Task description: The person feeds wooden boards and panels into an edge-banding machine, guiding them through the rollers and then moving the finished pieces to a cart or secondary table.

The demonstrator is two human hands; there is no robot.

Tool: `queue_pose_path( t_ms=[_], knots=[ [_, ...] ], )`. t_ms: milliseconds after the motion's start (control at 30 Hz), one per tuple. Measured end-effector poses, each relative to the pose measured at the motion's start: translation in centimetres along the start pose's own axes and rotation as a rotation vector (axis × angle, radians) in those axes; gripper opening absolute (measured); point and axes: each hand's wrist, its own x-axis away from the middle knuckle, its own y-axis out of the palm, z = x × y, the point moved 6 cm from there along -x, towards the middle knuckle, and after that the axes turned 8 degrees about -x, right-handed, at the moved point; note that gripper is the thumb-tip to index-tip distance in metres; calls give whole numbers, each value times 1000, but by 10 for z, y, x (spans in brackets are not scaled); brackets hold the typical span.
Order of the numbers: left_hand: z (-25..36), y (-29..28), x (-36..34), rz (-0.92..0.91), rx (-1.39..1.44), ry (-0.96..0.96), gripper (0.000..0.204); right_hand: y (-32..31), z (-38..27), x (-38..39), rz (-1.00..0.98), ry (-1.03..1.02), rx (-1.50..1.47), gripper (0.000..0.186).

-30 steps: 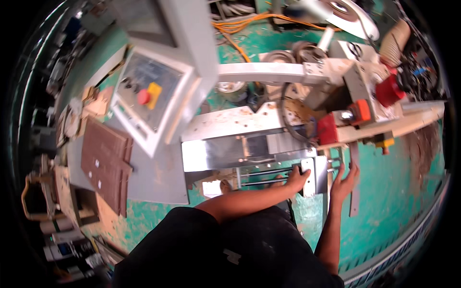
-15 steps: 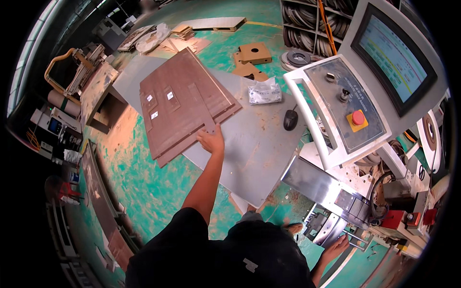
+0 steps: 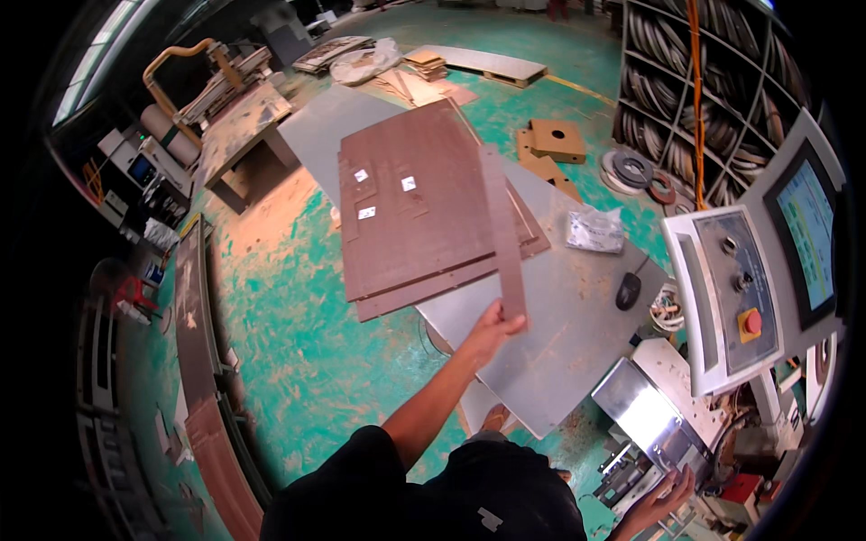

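My left hand (image 3: pixel 487 329) grips the lower end of a long narrow brown strip (image 3: pixel 502 225), raised at an angle over the right side of a stack of brown panels (image 3: pixel 392 252) with small white labels. The panels lie on a grey table (image 3: pixel 568 325), beside a white plastic packet (image 3: pixel 594 233) and a black mouse (image 3: pixel 628 290). At lower right, my right hand (image 3: pixel 658 500) is open, fingers loosely bent, beside the steel part (image 3: pixel 649 410) of a machine.
A control panel with screen (image 3: pixel 726 288) stands at right, before a rack of coiled bands (image 3: pixel 658 99). Cardboard pieces (image 3: pixel 550 140) and a pallet (image 3: pixel 478 65) are on the floor behind. A wooden workbench (image 3: pixel 236 135) and long boards (image 3: pixel 194 325) are at left.
The view has swung left toward the panels. My left hand left the machine, took hold of the strip on the stack and has lifted it rightward. My right hand remains by the machine.
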Motion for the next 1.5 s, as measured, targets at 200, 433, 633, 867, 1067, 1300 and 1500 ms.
queue_pose_path(
  t_ms=[200, 433, 633, 867, 1067, 1300, 1500],
  knots=[
    [4, 141, 98, -530, -394, 77, 46, -28, -213, -36, -35, -492, -83, 20],
    [-6, 243, 157, -989, -448, 276, 35, -72, -262, -37, -554, -748, -75, 24],
    [-55, 325, 159, -1341, -268, -144, 25, -117, -49, -26, -716, 13, 253, 53],
    [-159, 394, 145, -1240, -394, -621, 28, -188, 111, 116, -794, 835, -81, 57],
    [-209, 457, 130, -1020, -557, -663, 40, -185, 143, 191, -428, 1027, -181, 58],
    [-264, 412, 117, -590, -603, -576, 40, -108, 158, 189, -162, 914, 140, 63],
    [-273, 390, 156, -674, -758, -562, 36, -65, 154, 190, -160, 920, 228, 58]
  ],
)
